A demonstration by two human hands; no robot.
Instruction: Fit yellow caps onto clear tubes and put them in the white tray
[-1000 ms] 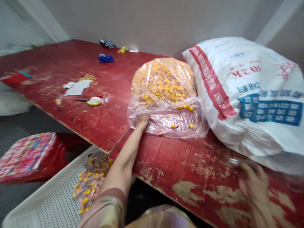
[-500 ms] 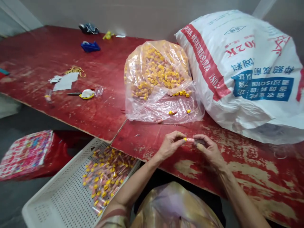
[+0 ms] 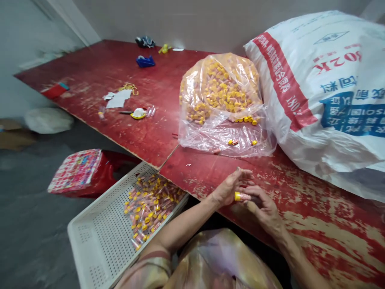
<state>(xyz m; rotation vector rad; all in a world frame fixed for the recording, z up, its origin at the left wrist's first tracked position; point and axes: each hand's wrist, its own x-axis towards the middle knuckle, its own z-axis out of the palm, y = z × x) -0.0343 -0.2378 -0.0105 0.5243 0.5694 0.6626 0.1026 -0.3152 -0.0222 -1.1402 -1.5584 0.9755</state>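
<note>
A small yellow-capped tube (image 3: 242,196) with pink-and-white contents is pinched between the thumb and fingers of my right hand (image 3: 264,208), its cap pointing left. Just beside the cap is my left hand (image 3: 229,187), fingers stretched out and apart, holding nothing. Both hands are over the front edge of the red table (image 3: 204,172). Beyond them lies a clear plastic bag (image 3: 207,138) full of similar tubes. A few loose ones, such as a dark red tube with a yellow cap (image 3: 232,142), rest on its flattened mouth.
Below the table edge at left, a white perforated crate (image 3: 99,245) holds many capped tubes. A large white woven sack (image 3: 303,76) bulges at right. Farther off are a blue tape dispenser (image 3: 145,61), white paper (image 3: 119,98) and scissors (image 3: 125,112). A red stool (image 3: 105,172) stands at left.
My left hand has let go of the tube and spread its fingers. My right hand keeps the tube, now lower and nearer my body. The view has turned left.
</note>
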